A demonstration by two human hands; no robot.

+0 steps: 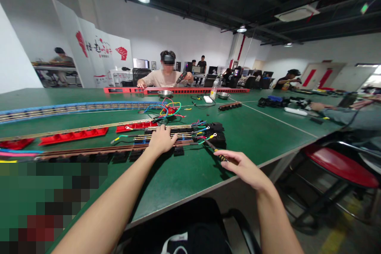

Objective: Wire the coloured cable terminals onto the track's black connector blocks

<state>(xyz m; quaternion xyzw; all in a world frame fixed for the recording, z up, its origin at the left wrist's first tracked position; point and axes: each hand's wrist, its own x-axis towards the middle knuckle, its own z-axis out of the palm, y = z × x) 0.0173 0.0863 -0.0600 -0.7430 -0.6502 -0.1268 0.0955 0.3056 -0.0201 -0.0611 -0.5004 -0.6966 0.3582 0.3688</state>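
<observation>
My left hand (162, 139) lies palm down across a row of brass and brown conductor rails (119, 147) in black holders, with the thumb spread to the right. My right hand (238, 163) is closed around a screwdriver (221, 156) with a yellow-and-black handle. The shaft points up and left to the rails' wired end, beside a black end block (216, 135). Whether its tip touches a screw is too small to tell. Coloured wires with ring terminals (212, 136) stick out there, and a green-yellow wire (120, 137) lies left of my left hand.
Red plastic holders (74, 136) and a curved blue rail (77, 107) lie to the left. Across the green table (190, 184), a person handles a power drill (181, 77) behind a long red rail (196, 91). A bottle (213, 90) and metal bowl (165, 93) stand nearby. A red stool (342, 166) is at right.
</observation>
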